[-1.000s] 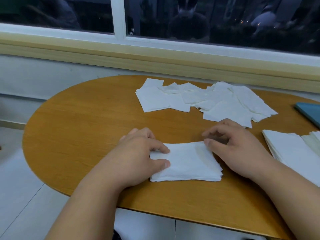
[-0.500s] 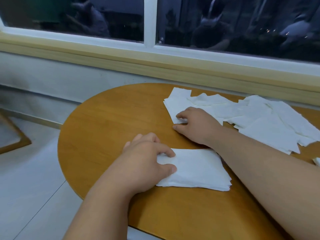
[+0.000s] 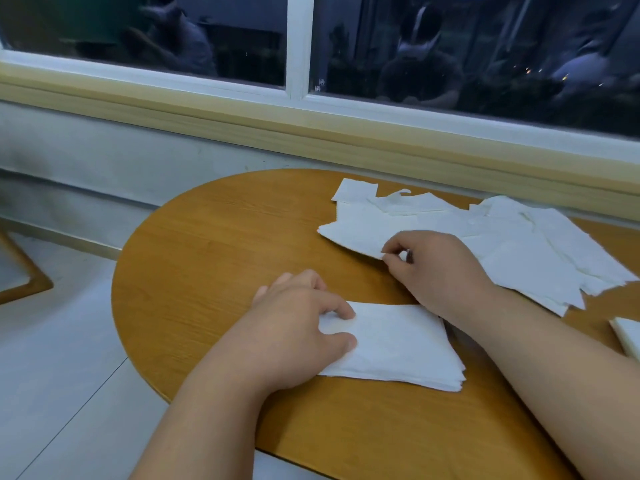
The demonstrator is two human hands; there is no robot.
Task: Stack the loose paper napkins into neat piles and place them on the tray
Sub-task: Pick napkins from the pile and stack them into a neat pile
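At lower centre, the left hand presses thumb and forefinger, uncurled, onto a neat pile of white square paper napkins on the oval wooden bench. Above, the right hand pinches a loose white paper napkin by its corner.

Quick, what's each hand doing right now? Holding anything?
Left hand: open, fingers pressing down on the napkin pile.
Right hand: closed, pinching the corner of a loose napkin.

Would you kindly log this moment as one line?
left hand rests on napkin pile | right hand fingers pinch loose napkin corner
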